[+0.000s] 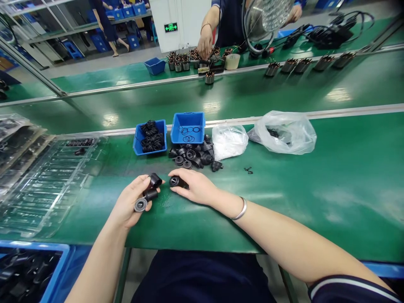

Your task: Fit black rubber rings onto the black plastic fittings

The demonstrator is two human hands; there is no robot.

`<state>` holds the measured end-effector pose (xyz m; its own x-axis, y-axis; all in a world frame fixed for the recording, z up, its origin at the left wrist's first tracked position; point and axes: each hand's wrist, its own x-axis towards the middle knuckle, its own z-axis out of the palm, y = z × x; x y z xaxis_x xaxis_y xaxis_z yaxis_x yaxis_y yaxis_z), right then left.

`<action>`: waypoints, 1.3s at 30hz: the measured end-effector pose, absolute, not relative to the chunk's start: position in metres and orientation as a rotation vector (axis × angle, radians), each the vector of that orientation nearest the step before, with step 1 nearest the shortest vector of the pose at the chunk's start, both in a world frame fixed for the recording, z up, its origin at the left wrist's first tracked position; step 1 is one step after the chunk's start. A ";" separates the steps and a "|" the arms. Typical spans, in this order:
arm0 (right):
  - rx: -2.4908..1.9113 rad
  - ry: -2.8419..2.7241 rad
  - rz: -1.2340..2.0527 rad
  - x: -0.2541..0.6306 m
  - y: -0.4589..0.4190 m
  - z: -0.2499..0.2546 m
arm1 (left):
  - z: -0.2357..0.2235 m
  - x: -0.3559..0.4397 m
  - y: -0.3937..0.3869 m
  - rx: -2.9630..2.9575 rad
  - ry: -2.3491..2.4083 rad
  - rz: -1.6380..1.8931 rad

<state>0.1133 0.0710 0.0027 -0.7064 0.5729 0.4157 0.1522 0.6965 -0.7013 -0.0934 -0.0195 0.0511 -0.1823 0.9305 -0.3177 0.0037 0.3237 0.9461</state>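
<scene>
My left hand (131, 201) is closed around several black plastic parts: a hollow black cap (155, 180) on top and a round piece with a grey ring face (140, 205) below. Just to its right, my right hand (195, 185) grips a black cylindrical part (176, 181) by its sides, its slotted round end facing left. The two hands are apart, low over the green table. Beyond them lies a loose pile of black stepped caps (192, 155). A few tiny black rings (248, 170) rest to the right of the pile.
Blue bins hold black rings in bundles (136, 145) and loose (188, 113). Beside them are a bag of white material (230, 141) and an open plastic bag (293, 139). A clear ribbed tray (41, 185) lies left. Across the conveyor, another person's hand (205, 44) works among copper-wound parts (181, 63).
</scene>
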 end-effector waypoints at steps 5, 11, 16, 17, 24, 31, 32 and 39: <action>-0.534 -2.324 0.787 0.114 0.071 0.005 | 0.046 -0.096 -0.019 1.223 1.715 0.910; -0.474 -2.358 0.771 0.115 0.071 0.006 | 0.042 -0.094 -0.014 1.836 1.830 0.620; -0.541 -2.383 0.767 0.129 0.068 0.009 | 0.044 -0.092 -0.016 1.731 1.838 0.687; -0.552 -2.392 0.755 0.135 0.068 0.009 | 0.045 -0.094 -0.018 1.608 1.827 0.773; -0.507 -2.500 0.719 0.166 0.080 0.006 | 0.054 -0.118 -0.028 0.528 1.491 1.318; -0.556 -2.504 0.417 0.161 0.078 0.002 | 0.052 -0.111 -0.026 0.432 1.330 1.247; -0.571 -2.512 0.381 0.161 0.077 0.002 | 0.051 -0.109 -0.026 0.456 1.318 1.229; -0.577 -2.545 0.394 0.159 0.075 0.004 | 0.055 -0.096 -0.024 0.735 1.354 1.137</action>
<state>0.1593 0.0754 0.0036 -0.7869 0.4677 0.4025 0.3239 0.8683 -0.3756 -0.0959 -0.0242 0.0550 -0.1402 0.9218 -0.3614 -0.1962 0.3319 0.9227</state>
